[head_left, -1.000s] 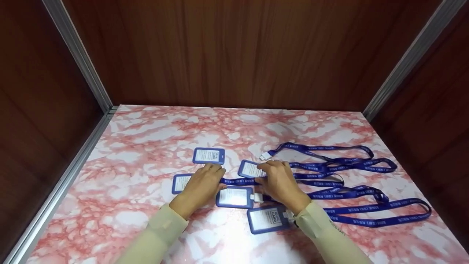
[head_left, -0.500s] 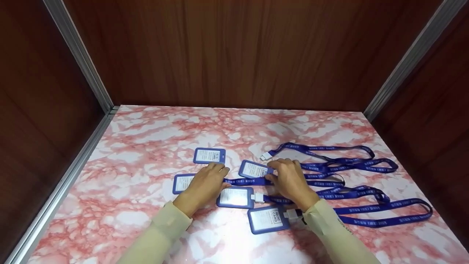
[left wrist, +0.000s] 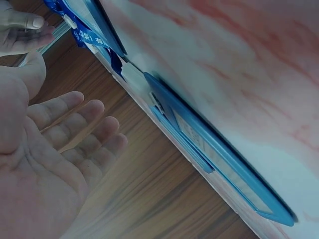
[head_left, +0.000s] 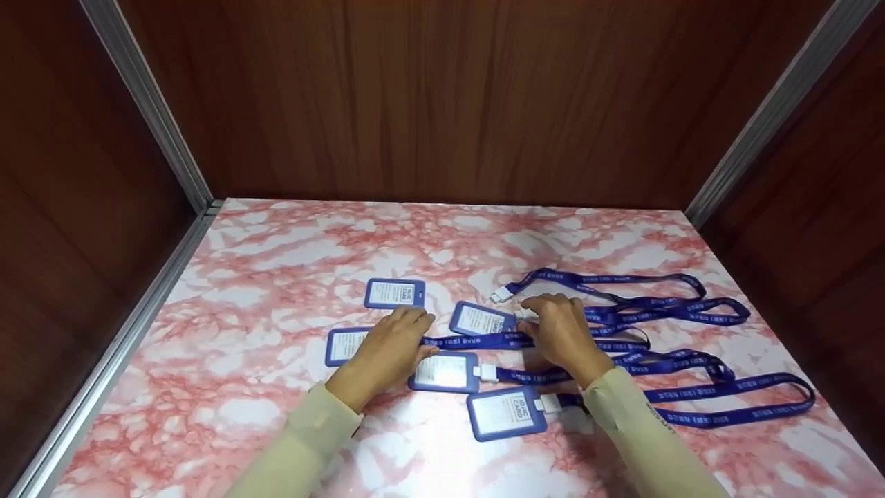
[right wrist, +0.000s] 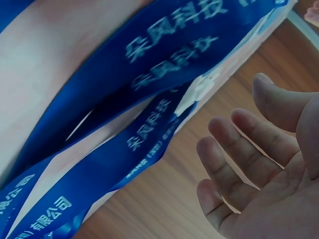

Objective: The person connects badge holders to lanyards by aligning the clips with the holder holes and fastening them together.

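Observation:
My left hand [head_left: 384, 353] hovers over a blue ID badge holder [head_left: 342, 346], hiding its right part. From under its fingers a blue lanyard [head_left: 456, 342] runs right, toward my right hand [head_left: 561, 332]. That hand hangs over the lanyards, its fingertips beside the white clip [head_left: 527, 314] of another badge holder [head_left: 480, 319]. In the left wrist view the fingers [left wrist: 89, 117] are loosely bent and hold nothing. The right wrist view shows relaxed, parted fingers [right wrist: 224, 149] too, beside printed lanyard straps [right wrist: 149, 59]. A third holder [head_left: 442, 372] lies just right of my left wrist.
A badge holder without a strap [head_left: 394, 293] lies farther back. Near the front is another holder [head_left: 508, 413], its lanyard looping right [head_left: 733, 418]. A loose lanyard with a white clip [head_left: 501, 293] lies at back right. Wooden panels [head_left: 442, 104] enclose the marbled table [head_left: 304, 242].
My right hand has moved right and slightly away, uncovering the badge holder and its white clip. My left hand has shifted slightly right. The badge holders stay in place.

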A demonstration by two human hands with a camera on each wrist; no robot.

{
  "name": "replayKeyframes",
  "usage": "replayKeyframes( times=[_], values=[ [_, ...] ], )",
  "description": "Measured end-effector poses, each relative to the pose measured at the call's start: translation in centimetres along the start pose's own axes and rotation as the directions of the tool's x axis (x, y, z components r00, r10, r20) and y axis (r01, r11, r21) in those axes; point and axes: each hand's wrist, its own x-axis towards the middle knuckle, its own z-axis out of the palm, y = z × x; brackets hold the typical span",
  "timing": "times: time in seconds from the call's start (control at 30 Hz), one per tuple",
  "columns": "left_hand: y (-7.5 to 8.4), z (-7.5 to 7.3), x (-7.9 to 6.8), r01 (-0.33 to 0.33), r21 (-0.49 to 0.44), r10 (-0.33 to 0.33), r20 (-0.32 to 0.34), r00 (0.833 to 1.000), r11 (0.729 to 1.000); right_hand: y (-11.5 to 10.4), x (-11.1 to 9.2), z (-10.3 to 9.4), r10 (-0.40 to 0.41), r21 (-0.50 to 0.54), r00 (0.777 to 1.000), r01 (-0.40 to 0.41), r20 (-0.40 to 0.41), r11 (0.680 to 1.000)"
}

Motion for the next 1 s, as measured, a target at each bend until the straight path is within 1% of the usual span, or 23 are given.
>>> replayKeyframes(
  times=[0.17, 0.4, 0.6, 0.77, 1.0],
  values=[
    [-0.3, 0.0, -0.4, -0.002, -0.016, 0.002, -0.007, 1.000, 1.000, 0.7, 0.2, 0.1, 0.023, 0.015, 1.000, -0.023, 0.007, 1.000],
    [-0.5, -0.4, -1.1, 0.007, -0.032, -0.007, -0.002, 1.000, 0.999, 1.2, 0.5, 0.2, 0.029, 0.024, 1.000, -0.029, 0.012, 0.999],
    [-0.7, -0.4, -1.5, 0.025, -0.029, -0.024, 0.023, 0.999, 0.999, 1.7, 0.6, 0.4, 0.042, 0.023, 0.999, -0.043, 0.029, 0.999],
    [-0.9, -0.2, -1.7, 0.008, -0.017, -0.008, 0.005, 1.000, 1.000, 2.0, 0.8, 0.5, 0.045, 0.002, 0.999, -0.045, 0.028, 0.999],
    [-1.0, -0.2, -1.8, 0.009, -0.019, -0.009, 0.007, 1.000, 1.000, 2.3, 1.2, 0.6, 0.089, -0.012, 0.992, -0.088, 0.087, 0.996]
  ],
)
